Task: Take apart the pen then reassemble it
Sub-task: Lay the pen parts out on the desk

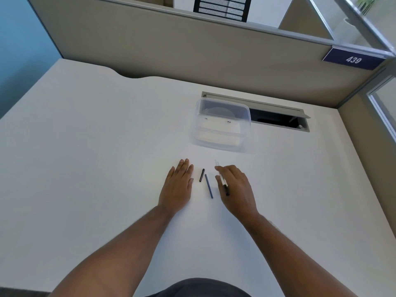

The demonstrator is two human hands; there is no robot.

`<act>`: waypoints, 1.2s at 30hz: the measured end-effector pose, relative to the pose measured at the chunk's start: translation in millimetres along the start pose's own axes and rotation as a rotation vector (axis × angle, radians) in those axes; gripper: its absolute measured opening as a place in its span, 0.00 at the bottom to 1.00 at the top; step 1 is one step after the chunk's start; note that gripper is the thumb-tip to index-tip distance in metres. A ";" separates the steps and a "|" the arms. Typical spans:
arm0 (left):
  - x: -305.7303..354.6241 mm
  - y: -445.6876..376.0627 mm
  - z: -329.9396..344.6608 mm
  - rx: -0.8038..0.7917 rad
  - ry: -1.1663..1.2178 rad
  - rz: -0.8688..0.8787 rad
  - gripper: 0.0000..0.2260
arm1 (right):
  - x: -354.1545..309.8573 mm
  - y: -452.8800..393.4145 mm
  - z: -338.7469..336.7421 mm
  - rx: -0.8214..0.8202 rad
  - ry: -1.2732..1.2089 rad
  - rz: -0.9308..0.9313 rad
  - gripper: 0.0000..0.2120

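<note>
The pen lies in parts on the white desk (107,146). A short black cap (202,175) rests between my hands, and a thin blue ink refill (209,186) lies just right of it. My left hand (179,185) lies flat on the desk, fingers extended, holding nothing, a little left of the cap. My right hand (235,185) has its fingers curled around the clear pen barrel (222,181) with a black tip, which points toward me. The barrel's far end sticks out past my fingertips.
A clear plastic container (222,125) with its lid on stands beyond the pen parts. Behind it is an open cable slot (278,120) in the desk. A beige partition wall (192,50) closes the far edge, with a sign reading 439.
</note>
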State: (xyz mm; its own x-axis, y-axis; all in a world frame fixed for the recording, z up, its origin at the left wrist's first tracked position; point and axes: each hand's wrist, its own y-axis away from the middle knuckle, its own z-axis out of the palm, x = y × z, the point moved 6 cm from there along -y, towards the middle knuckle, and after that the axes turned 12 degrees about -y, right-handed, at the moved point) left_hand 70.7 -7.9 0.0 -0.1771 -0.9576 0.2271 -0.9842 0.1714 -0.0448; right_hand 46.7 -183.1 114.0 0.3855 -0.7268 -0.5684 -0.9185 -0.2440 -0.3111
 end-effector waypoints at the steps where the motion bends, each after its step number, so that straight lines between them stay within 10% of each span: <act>1: 0.0 0.2 -0.2 -0.001 -0.001 -0.001 0.22 | 1.2 4.5 6.4 -0.055 0.045 -0.016 0.19; 7: -1.8 0.3 1.8 -0.015 0.018 -0.012 0.22 | 5.5 26.2 44.8 -0.307 0.188 -0.048 0.34; 23: -0.5 3.0 -3.6 -0.021 0.050 -0.003 0.24 | -10.8 10.1 89.0 -0.482 0.328 -0.057 0.36; 36: 0.8 2.8 -2.6 -0.018 -0.063 0.015 0.29 | 30.0 -0.3 43.7 -0.155 0.129 0.401 0.06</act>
State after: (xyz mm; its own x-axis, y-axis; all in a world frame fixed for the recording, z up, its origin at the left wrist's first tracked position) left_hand 67.8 -7.6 2.6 -0.1917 -0.9675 0.1646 -0.9815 0.1893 -0.0303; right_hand 62.3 -176.7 63.7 -0.0085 -0.8553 -0.5181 -0.9992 -0.0129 0.0376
